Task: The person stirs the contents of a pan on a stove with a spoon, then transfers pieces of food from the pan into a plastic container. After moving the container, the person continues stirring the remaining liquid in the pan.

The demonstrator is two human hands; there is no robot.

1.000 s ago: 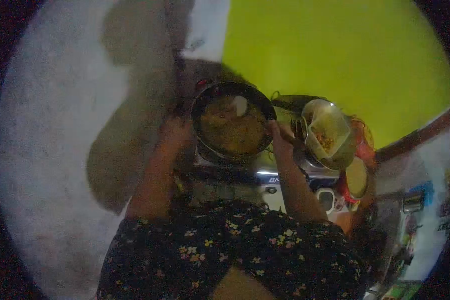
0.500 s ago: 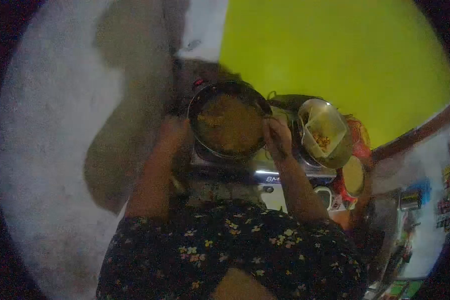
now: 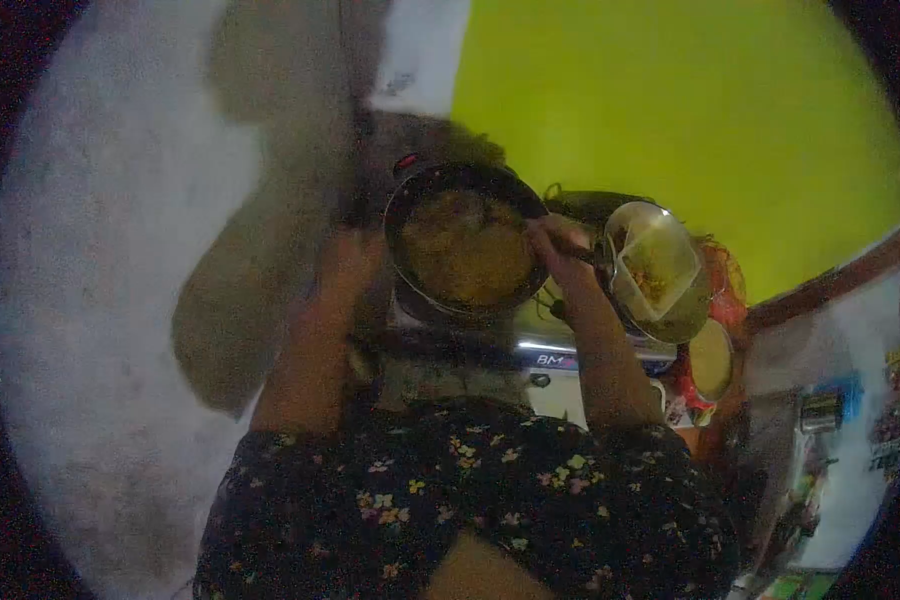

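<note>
A round dark pan with brownish-yellow food in it is over the stove. At its left rim is my left hand, dim and blurred, its fingers hard to make out. My right hand is closed at the pan's right rim, with its fingers bent against the edge. Just right of that hand stands a metal bowl or pan holding a whitish, translucent square container with small brown pieces of food inside.
A green-yellow wall rises behind the stove, and a grey wall is on the left. To the right are a round tan item and red plastic. A blue item lies farther right.
The pan and both hands appear slightly farther right in view, along with the surroundings. My right hand's fingers look more bent at the pan's rim.
</note>
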